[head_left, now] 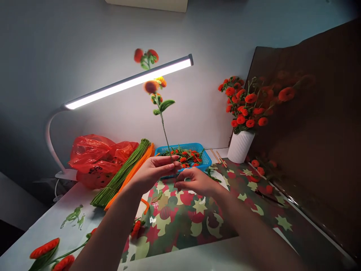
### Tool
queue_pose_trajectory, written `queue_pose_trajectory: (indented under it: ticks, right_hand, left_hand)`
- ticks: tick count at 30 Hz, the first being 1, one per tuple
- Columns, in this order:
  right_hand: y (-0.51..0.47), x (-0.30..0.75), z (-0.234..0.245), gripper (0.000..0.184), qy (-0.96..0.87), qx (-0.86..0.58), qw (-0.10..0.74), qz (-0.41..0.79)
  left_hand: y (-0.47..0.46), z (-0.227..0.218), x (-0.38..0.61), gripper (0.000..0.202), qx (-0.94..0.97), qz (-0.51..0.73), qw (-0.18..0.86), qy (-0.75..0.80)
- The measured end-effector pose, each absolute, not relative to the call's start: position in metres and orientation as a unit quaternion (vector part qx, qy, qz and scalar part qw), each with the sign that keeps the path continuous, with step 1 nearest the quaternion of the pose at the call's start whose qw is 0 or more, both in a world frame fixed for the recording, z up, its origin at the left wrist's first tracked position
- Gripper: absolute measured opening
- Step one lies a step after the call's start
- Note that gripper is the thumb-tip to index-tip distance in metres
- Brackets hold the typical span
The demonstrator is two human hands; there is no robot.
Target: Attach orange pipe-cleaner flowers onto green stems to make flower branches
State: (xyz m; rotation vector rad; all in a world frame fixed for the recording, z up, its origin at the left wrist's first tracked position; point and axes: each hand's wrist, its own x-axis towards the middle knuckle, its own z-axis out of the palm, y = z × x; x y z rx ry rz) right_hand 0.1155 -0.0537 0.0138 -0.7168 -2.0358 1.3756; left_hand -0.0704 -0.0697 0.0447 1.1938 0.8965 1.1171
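Note:
My left hand (156, 168) is closed on the thin lower stem of a pipe-cleaner flower stem (164, 128) and holds it upright. The stem bears fuzzy orange-red blooms and green leaves, and its upper part passes behind the lamp bar. My right hand (196, 180) is just below and right of the left fingertips, thumb and fingers curled together. Whatever lies between them is too small to make out. Beyond both hands, a blue plastic basket (207, 160) holds small orange flower pieces with green stems.
A lit lamp (132, 81) hangs above. At left are a red plastic bag (96, 154), green pipe cleaners (124, 171), orange pipe cleaners (134, 169) and flower pieces (45, 248). At right, a white ribbed vase (241, 146) of orange flowers stands by a dark glossy panel (318, 124).

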Motion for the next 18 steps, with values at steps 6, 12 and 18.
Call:
queue_pose_trajectory:
  ticks: [6, 12, 18]
  right_hand:
    - [-0.055, 0.111, 0.013, 0.035, -0.767, -0.277, 0.316, 0.484]
    - [-0.052, 0.111, 0.009, 0.036, -0.746, -0.311, 0.303, 0.505]
    - [-0.057, 0.115, 0.015, 0.033, -0.761, -0.327, 0.280, 0.485]
  left_hand:
    - [-0.067, 0.038, -0.058, 0.042, 0.495, 0.545, 0.552, 0.392]
    - [-0.063, 0.032, -0.050, 0.041, 0.427, 0.574, 0.575, 0.397]
    - [-0.070, 0.038, -0.050, 0.041, 0.435, 0.557, 0.584, 0.399]
